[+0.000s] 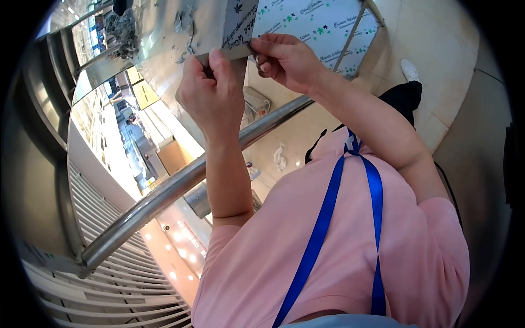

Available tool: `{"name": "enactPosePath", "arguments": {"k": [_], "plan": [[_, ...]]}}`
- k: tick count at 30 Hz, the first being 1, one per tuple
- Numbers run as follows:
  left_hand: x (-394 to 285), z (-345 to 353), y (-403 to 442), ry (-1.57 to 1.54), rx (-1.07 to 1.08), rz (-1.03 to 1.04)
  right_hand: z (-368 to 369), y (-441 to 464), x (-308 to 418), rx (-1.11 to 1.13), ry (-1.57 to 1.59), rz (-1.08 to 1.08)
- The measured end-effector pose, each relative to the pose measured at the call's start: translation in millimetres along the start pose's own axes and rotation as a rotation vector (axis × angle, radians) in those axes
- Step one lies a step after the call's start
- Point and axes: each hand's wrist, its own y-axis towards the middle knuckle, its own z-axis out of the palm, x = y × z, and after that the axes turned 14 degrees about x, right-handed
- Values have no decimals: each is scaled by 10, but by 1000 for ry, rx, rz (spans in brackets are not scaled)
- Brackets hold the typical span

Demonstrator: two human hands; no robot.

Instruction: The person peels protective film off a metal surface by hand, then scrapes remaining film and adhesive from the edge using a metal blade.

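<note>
Both hands are at the lower edge of a metal panel (158, 41) that carries protective film (240, 22) printed with dark lettering. Between them runs a narrow grey strip (239, 52), which seems to be the turned edge of that film. My left hand (213, 90) is closed, its thumb pressed on the strip's left part. My right hand (287, 60) pinches the strip's right end between thumb and fingertips, its other fingers curled in. Whether the strip is loose or still stuck to the panel I cannot tell.
Crumpled grey film scraps (123, 33) cling to the panel's left side. More film-covered sheet (311, 24) lies at the upper right. A round steel rail (169, 191) crosses below my hands. A white shoe (409, 70) stands on the tiled floor (443, 60), where a whitish scrap (280, 158) also lies.
</note>
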Motion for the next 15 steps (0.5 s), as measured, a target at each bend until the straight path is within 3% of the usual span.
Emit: {"name": "enactPosePath", "arguments": {"k": [12, 15], "plan": [[-8, -105, 21, -79, 68, -46, 66, 50, 135, 16, -57, 33], [-21, -159, 56, -100, 123, -127, 50, 158, 318, 88, -128, -61]]}}
